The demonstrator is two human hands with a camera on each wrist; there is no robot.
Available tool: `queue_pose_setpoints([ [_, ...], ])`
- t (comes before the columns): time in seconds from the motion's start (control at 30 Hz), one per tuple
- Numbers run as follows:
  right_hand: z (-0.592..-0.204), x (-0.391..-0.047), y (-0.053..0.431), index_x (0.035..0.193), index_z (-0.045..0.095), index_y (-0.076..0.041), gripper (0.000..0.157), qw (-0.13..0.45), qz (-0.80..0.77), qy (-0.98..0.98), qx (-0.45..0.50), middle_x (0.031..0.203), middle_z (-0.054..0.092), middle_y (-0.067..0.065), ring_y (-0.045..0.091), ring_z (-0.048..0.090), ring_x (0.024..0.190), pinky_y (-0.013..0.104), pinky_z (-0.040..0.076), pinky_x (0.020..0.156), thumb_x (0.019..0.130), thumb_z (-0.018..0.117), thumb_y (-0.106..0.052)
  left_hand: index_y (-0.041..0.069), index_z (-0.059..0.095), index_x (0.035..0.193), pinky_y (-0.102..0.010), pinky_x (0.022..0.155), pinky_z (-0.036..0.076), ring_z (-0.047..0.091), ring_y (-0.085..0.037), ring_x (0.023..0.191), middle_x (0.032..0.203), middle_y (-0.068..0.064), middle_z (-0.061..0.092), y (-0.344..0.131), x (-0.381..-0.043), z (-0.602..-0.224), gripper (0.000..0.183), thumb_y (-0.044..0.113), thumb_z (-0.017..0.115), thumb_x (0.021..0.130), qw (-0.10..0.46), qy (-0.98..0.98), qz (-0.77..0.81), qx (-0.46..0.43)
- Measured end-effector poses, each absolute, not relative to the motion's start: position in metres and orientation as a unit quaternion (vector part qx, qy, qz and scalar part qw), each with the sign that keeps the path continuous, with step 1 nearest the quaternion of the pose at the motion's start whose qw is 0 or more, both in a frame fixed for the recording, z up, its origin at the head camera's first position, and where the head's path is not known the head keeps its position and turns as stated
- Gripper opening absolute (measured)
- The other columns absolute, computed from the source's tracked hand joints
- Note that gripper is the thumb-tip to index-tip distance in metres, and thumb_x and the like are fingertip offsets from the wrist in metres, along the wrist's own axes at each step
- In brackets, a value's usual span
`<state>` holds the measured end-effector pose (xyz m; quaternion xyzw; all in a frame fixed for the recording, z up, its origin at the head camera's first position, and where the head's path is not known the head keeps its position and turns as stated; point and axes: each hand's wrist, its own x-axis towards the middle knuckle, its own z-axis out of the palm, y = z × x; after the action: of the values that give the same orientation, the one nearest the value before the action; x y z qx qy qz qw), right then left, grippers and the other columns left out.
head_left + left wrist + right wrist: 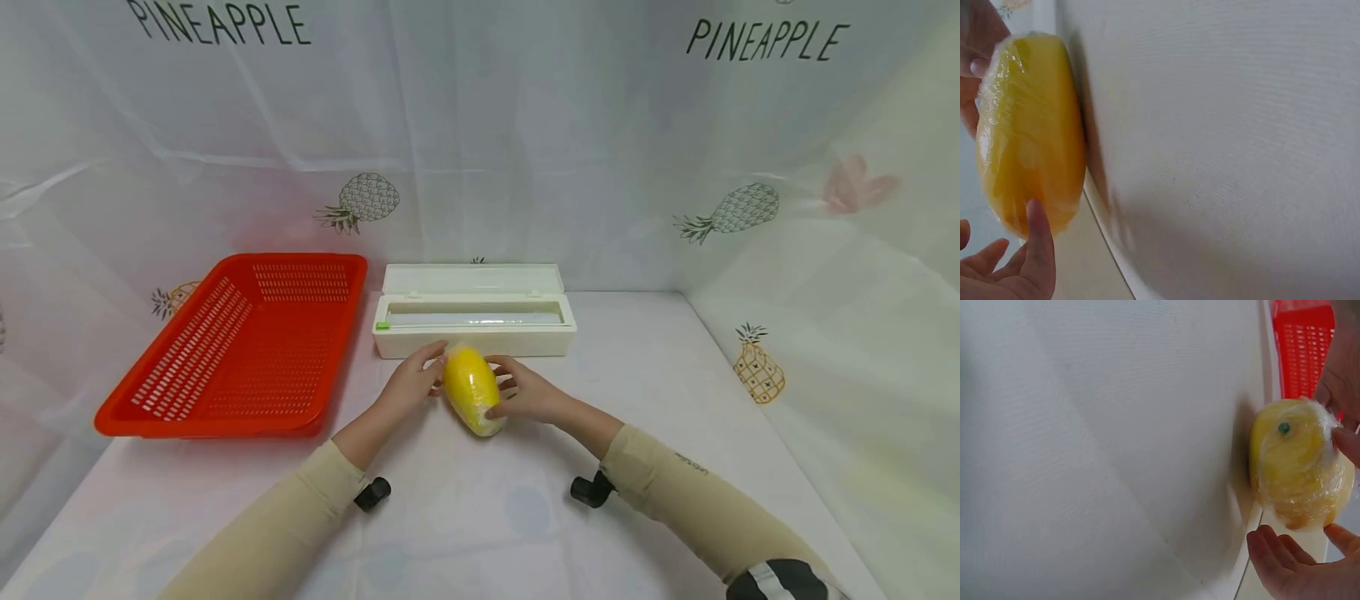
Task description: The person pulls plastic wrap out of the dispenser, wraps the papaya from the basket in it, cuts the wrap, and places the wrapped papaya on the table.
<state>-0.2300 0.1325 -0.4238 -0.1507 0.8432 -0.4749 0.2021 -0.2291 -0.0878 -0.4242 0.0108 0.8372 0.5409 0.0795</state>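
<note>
A yellow oblong fruit (471, 390), wrapped in clear cling film, sits between my two hands on the white-covered table. Its exact kind is unclear; a small green spot shows through the film in the right wrist view. My left hand (411, 382) holds its far left end, with the thumb on the film. On the other side my right hand (534, 393) curves round the fruit, thumb at the near end. Just behind stands a white cling film dispenser (474, 342) with its lid raised and the roll visible inside.
A red perforated plastic basket (341, 342) stands at the left, its wall slanting beside the dispenser. Behind the table hangs a white curtain (525, 167) printed with pineapples. A small black device (592, 490) is fixed at my right wrist.
</note>
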Motion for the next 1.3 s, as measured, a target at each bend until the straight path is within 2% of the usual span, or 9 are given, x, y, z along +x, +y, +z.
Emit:
queue_pose_setpoints([
  [0.17,-0.426,-0.228,0.133,0.148,0.038,-0.019,0.086,0.206,-0.48,0.836,-0.166,0.146,0.042,0.009,0.035,0.052,0.12,0.045,0.05,0.093,0.075,0.082,-0.012,0.006,0.046,0.145,-0.031,0.072,0.056,0.061,-0.022,0.071,0.12,-0.017,0.056,-0.092,-0.231,-0.421,0.044,0.022,0.047,0.104,0.081,0.839,0.538,-0.003],
  [0.27,-0.428,-0.226,0.135,0.149,0.039,-0.021,0.085,0.204,-0.481,0.834,-0.178,0.15,0.038,0.005,0.035,0.052,0.121,0.044,0.051,0.092,0.076,0.081,-0.009,0.002,0.047,0.143,-0.028,0.066,0.055,0.06,-0.018,0.064,0.123,-0.018,0.052,-0.094,-0.231,-0.42,0.043,0.019,0.048,0.104,0.074,0.841,0.536,-0.001],
  [0.5,-0.428,-0.224,0.138,0.147,0.043,-0.02,0.083,0.167,-0.447,0.856,-0.199,0.147,0.043,0.004,0.031,0.053,0.12,0.043,0.049,0.094,0.075,0.08,-0.002,-0.001,0.056,0.134,-0.029,0.065,0.056,0.06,-0.019,0.064,0.116,-0.013,0.048,-0.093,-0.23,-0.423,0.038,0.014,0.059,0.098,0.062,0.854,0.517,0.013],
  [0.67,-0.428,-0.226,0.143,0.146,0.045,-0.015,0.081,0.137,-0.425,0.875,-0.185,0.143,0.049,0.007,0.03,0.053,0.12,0.044,0.047,0.096,0.075,0.082,-0.004,0.0,0.056,0.133,-0.031,0.068,0.056,0.063,-0.022,0.071,0.115,-0.012,0.048,-0.09,-0.23,-0.427,0.042,0.015,0.065,0.095,0.057,0.852,0.521,0.012],
  [0.83,-0.431,-0.229,0.15,0.14,0.051,-0.004,0.073,0.102,-0.405,0.889,-0.186,0.138,0.054,0.01,0.03,0.057,0.117,0.043,0.047,0.097,0.075,0.083,-0.007,0.001,0.06,0.129,-0.036,0.08,0.054,0.059,-0.026,0.093,0.121,-0.013,0.057,-0.089,-0.227,-0.432,0.043,0.014,0.071,0.09,0.038,0.857,0.514,0.019],
  [0.97,-0.431,-0.23,0.153,0.135,0.056,-0.003,0.066,0.07,-0.396,0.894,-0.198,0.136,0.057,0.008,0.028,0.055,0.119,0.045,0.045,0.099,0.074,0.082,-0.002,0.005,0.061,0.124,-0.05,0.102,0.039,0.051,-0.031,0.117,0.127,-0.013,0.06,-0.088,-0.223,-0.436,0.039,0.013,0.073,0.088,0.032,0.857,0.514,0.015],
  [1.07,-0.43,-0.231,0.154,0.134,0.058,-0.005,0.065,0.044,-0.405,0.89,-0.205,0.137,0.055,0.007,0.028,0.05,0.126,0.048,0.042,0.102,0.073,0.081,0.003,0.007,0.058,0.12,-0.055,0.108,0.03,0.045,-0.034,0.128,0.131,-0.014,0.057,-0.087,-0.221,-0.439,0.036,0.011,0.074,0.087,0.031,0.854,0.519,0.014],
  [1.2,-0.43,-0.234,0.153,0.133,0.059,-0.006,0.066,0.03,-0.399,0.889,-0.224,0.137,0.053,0.007,0.029,0.045,0.13,0.047,0.037,0.107,0.072,0.08,0.008,0.008,0.054,0.117,-0.052,0.105,0.036,0.047,-0.036,0.127,0.135,-0.017,0.054,-0.086,-0.222,-0.442,0.04,0.005,0.076,0.084,0.031,0.855,0.517,0.01],
  [1.3,-0.433,-0.238,0.153,0.132,0.058,-0.005,0.068,0.02,-0.378,0.896,-0.232,0.134,0.05,0.008,0.029,0.046,0.127,0.045,0.037,0.107,0.07,0.083,0.007,0.009,0.05,0.127,-0.049,0.102,0.04,0.051,-0.035,0.118,0.135,-0.016,0.053,-0.085,-0.227,-0.442,0.057,0.007,0.08,0.079,0.035,0.861,0.508,0.013],
])
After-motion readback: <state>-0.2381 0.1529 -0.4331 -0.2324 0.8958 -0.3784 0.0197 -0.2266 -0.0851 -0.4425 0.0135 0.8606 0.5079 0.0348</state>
